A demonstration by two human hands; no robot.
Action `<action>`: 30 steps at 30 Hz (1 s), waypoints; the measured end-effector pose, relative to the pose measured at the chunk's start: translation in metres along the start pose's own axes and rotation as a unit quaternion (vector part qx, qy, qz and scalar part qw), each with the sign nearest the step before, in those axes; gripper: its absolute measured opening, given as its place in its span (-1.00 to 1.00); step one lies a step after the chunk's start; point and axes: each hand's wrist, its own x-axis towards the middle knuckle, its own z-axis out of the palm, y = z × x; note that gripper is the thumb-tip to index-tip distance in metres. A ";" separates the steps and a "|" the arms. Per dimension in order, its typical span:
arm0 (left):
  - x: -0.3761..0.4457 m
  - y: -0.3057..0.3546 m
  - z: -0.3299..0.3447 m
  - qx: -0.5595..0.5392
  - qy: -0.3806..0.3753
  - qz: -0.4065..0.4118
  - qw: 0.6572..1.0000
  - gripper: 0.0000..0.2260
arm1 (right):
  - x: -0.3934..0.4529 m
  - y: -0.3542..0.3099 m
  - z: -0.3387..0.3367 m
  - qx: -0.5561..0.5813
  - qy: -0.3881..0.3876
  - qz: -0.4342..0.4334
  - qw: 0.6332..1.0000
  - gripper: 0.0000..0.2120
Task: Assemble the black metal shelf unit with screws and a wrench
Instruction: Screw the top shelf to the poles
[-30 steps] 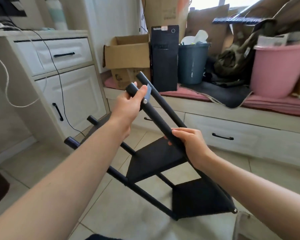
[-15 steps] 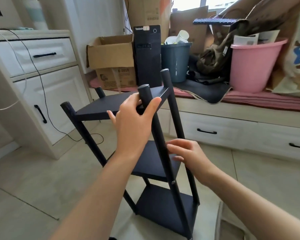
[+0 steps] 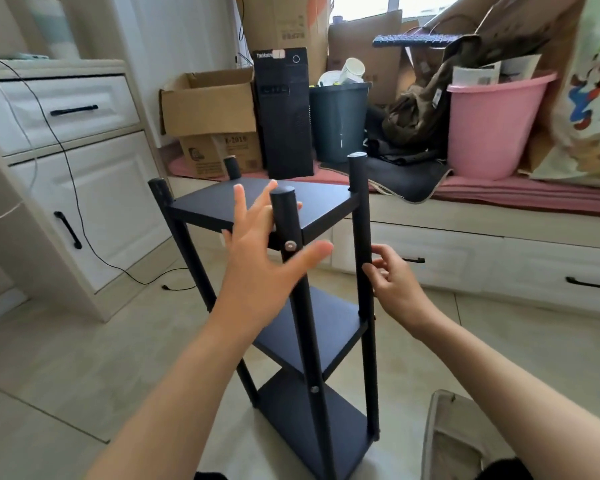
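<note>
The black metal shelf unit (image 3: 267, 216) stands upright on the tiled floor (image 3: 66, 341), dead centre, three shelves stacked between four round posts. Left hand (image 3: 264, 258) is spread wide, fingers straight, reaching round the near front post (image 3: 291, 258), thumb out at 3 o'clock just beyond a silver screw (image 3: 290, 245) under the top shelf. Right hand (image 3: 392, 275) sits at 3 o'clock of that post, fingertips lightly pinching the right post (image 3: 361, 237) at mid height. A second screw (image 3: 314, 389) shows lower on the near post. Behind, at 12 o'clock, a black computer tower (image 3: 283, 112) stands on the window seat, cardboard box (image 3: 208, 102) at its 9, dark bin (image 3: 338, 119) and pink bucket (image 3: 492, 126) towards 2 o'clock.
</note>
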 end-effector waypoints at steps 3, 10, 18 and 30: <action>-0.002 -0.010 0.002 0.047 -0.033 0.032 0.998 -0.55 | -0.002 0.002 -0.001 -0.014 0.023 0.008 1.000 -0.77; 0.007 -0.017 0.007 0.044 -0.082 0.031 0.995 -0.47 | -0.007 0.008 -0.011 0.002 0.045 0.041 0.998 -0.77; 0.021 -0.023 0.002 0.050 -0.084 0.015 0.995 -0.33 | -0.023 0.008 -0.027 -0.006 0.040 0.037 0.999 -0.80; 0.045 -0.044 0.013 -0.109 -0.080 -0.110 0.985 -0.34 | -0.053 0.000 -0.025 0.007 0.041 0.078 0.996 -0.84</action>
